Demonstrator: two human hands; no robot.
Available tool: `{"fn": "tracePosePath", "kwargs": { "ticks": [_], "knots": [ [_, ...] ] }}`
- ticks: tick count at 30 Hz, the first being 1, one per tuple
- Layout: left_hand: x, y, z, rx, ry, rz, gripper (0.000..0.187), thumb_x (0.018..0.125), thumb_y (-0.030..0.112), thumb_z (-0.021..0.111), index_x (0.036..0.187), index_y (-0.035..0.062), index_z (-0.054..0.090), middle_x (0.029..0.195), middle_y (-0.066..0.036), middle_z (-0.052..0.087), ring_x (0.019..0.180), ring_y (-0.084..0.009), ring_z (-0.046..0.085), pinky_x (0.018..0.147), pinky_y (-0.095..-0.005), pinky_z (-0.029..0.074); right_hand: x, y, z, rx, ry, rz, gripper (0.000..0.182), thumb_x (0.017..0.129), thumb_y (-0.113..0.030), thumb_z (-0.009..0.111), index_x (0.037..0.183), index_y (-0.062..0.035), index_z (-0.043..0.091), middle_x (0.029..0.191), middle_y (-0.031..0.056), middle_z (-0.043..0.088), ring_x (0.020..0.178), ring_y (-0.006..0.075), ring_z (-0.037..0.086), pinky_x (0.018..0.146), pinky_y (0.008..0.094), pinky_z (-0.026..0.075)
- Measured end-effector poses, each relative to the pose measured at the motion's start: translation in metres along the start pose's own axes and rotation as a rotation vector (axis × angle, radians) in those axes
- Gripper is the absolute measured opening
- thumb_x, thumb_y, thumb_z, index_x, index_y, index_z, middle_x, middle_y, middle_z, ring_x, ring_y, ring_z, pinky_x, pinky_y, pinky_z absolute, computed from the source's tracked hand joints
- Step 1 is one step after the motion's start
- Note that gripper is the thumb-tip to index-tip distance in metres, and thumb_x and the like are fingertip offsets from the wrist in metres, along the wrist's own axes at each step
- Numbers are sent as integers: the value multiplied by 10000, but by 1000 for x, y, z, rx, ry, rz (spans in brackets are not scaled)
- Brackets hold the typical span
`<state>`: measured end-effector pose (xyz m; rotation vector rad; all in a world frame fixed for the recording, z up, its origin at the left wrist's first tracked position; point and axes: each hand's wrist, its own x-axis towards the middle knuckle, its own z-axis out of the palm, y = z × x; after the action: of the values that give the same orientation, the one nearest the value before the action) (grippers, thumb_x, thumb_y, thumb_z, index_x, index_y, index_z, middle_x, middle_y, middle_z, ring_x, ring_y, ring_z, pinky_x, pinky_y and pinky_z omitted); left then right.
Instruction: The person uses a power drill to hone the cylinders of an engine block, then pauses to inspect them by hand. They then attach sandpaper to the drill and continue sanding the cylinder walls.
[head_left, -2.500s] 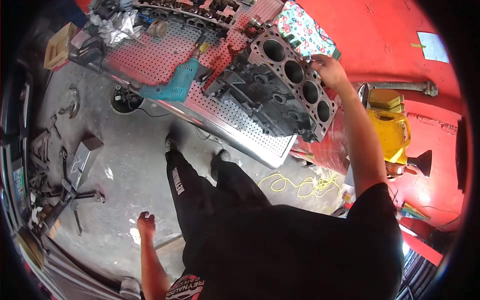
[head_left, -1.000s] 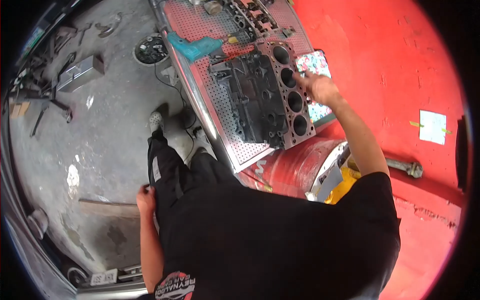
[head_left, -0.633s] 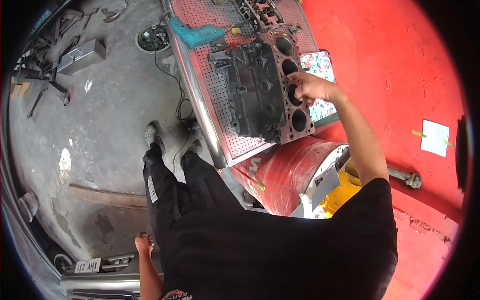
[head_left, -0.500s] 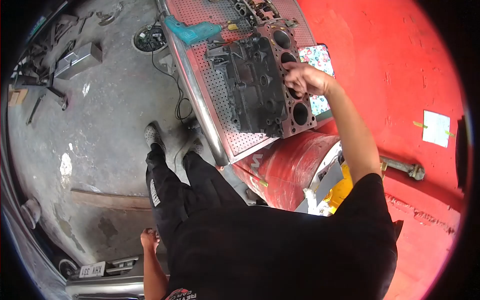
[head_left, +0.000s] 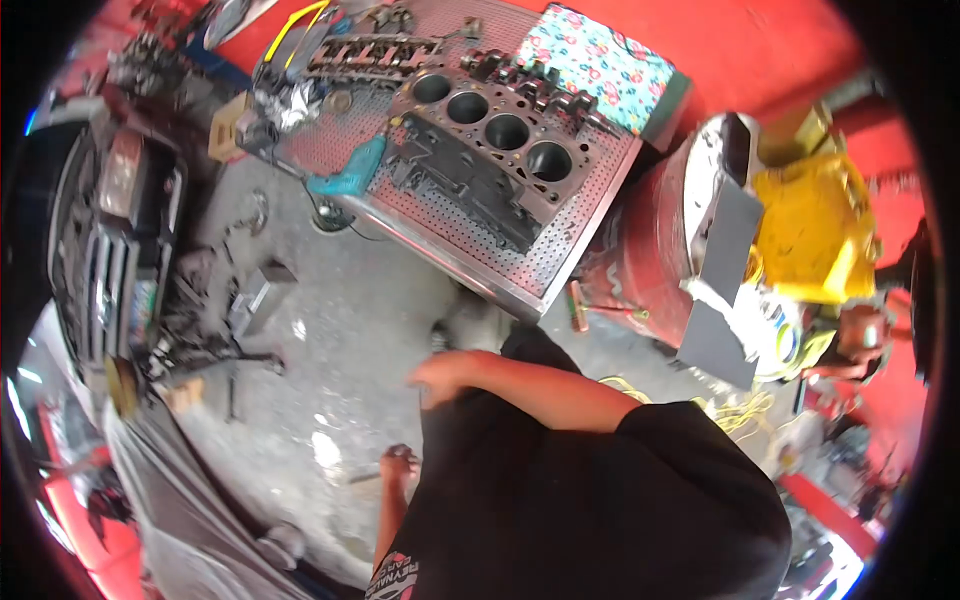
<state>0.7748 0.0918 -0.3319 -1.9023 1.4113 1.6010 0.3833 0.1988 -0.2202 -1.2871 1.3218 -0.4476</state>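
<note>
My right hand (head_left: 445, 377) is blurred by motion in front of my dark trousers, apart from the workbench; its fingers are smeared. My left hand (head_left: 398, 463) hangs low beside my body with its fingers curled; whether anything is in them is hidden. An engine block (head_left: 455, 180) lies on the perforated metal workbench (head_left: 400, 222), its open cylinder bores facing up. Behind it lies a crankshaft (head_left: 545, 92). A teal power drill (head_left: 358, 168) rests at the bench's left edge, next to the block. Farther back is a cylinder head (head_left: 372, 60).
A box with a floral cover (head_left: 598, 65) sits on the bench's far side. Right of the bench stand a red drum (head_left: 645, 235) and a yellow container (head_left: 815, 230). A car front (head_left: 120, 250) and metal parts (head_left: 262, 300) are at the left, over grey concrete floor.
My right hand has left the cylinder bores and dropped down in front of my body. The view has swung, showing more of the bench, the drum and the car. My left hand stays low.
</note>
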Motion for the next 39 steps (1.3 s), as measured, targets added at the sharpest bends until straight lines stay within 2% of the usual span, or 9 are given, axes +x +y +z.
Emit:
{"fn": "tracePosePath", "kwargs": {
  "ticks": [2,5,8,11,13,19,24,27,39],
  "knots": [
    [70,-52,-51,330,-165,26,189,944,106,702,1120,58,653,798,-69,670,599,-169,621,479,-316,447,-2,75,45,71,213,-78,680,876,-482,759,1361,-16,665,1279,248,708,1179,401,684,1003,488,542],
    [81,-37,-114,1231,-210,1037,112,935,140,709,1023,74,689,760,-50,658,570,-175,609,469,-349,461,-42,136,43,155,352,446,714,875,-624,697,1310,-58,712,1292,257,702,1193,409,674,987,487,556],
    [31,61,-118,1223,-39,382,292,919,243,706,1151,67,689,969,-154,696,865,-306,645,731,-428,502,-73,168,73,336,364,757,870,835,-643,739,1488,-98,558,1606,192,435,1469,448,424,1153,622,395],
    [-27,186,-57,1358,58,454,473,903,347,703,1278,60,690,1177,-258,734,1161,-437,681,992,-507,543,-64,171,106,554,310,806,940,856,-627,711,1608,-146,418,1718,192,228,1570,470,222,1173,740,269],
    [-56,286,10,1432,130,453,494,917,331,664,1370,137,638,1145,-275,725,1112,-449,690,949,-521,552,-69,167,110,565,277,804,960,857,-627,699,1637,-165,384,1737,199,182,1591,482,165,1168,775,234],
    [-148,587,211,1502,53,1513,699,895,14,583,1556,221,491,957,-232,708,846,-439,698,760,-523,564,-93,169,169,703,385,820,908,815,-604,750,1573,-183,479,1716,199,230,1572,511,186,1164,781,236],
    [-136,701,298,2521,128,1086,802,916,51,526,1630,379,366,1002,-231,708,902,-421,693,848,-516,563,-105,174,190,798,441,849,888,806,-561,792,1556,-187,498,1709,196,246,1555,506,221,1164,780,231],
    [-140,711,312,2767,269,1128,833,956,60,511,1628,507,306,1129,-135,736,1018,-327,743,922,-453,594,-108,177,197,818,438,866,877,821,-569,776,1560,-191,495,1709,190,248,1565,490,209,1181,761,220],
    [-120,710,331,2963,434,1116,653,1068,172,429,1597,548,352,1119,-60,692,1180,-262,660,1077,-434,453,-119,180,188,853,439,879,858,820,-560,779,1551,-199,514,1699,182,276,1573,456,213,1202,732,217]
  ]
}}
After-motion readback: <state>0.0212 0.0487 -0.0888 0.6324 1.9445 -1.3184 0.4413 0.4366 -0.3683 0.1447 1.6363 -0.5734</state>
